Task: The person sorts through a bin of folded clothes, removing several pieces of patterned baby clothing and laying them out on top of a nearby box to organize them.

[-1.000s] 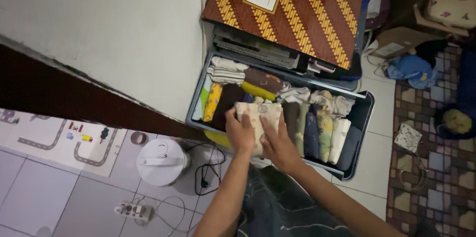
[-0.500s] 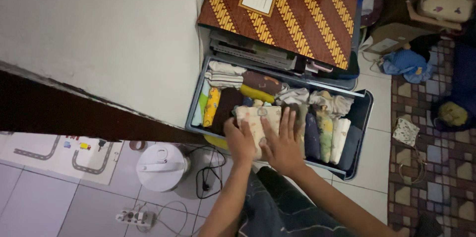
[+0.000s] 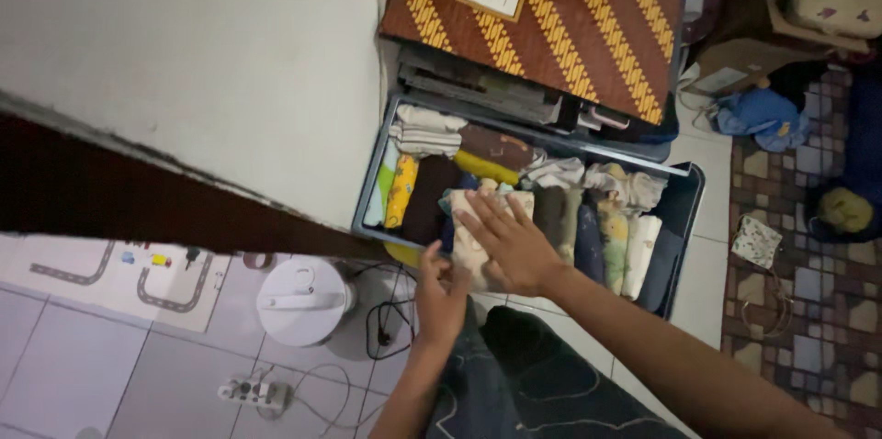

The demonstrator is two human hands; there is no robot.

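Note:
An open grey drawer (image 3: 682, 219) holds several rolled and folded clothes in yellow, brown, striped and pale colours. My right hand (image 3: 511, 242) lies flat, fingers spread, on a cream folded garment (image 3: 470, 244) at the drawer's front. My left hand (image 3: 440, 295) is just in front of the drawer's front edge, fingers loosely curled, holding nothing, close to the cream garment's near end.
A brown-and-gold striped box (image 3: 542, 12) rests on top of the cabinet. A white round appliance (image 3: 301, 300) stands on the tiled floor with black cables and a power strip (image 3: 253, 392). A road-pattern mat (image 3: 119, 274) lies left; a patterned rug (image 3: 799, 310) lies right.
My left hand has come off the cream garment and drawn back toward me, out past the drawer's front. My right hand has slid further onto the garment.

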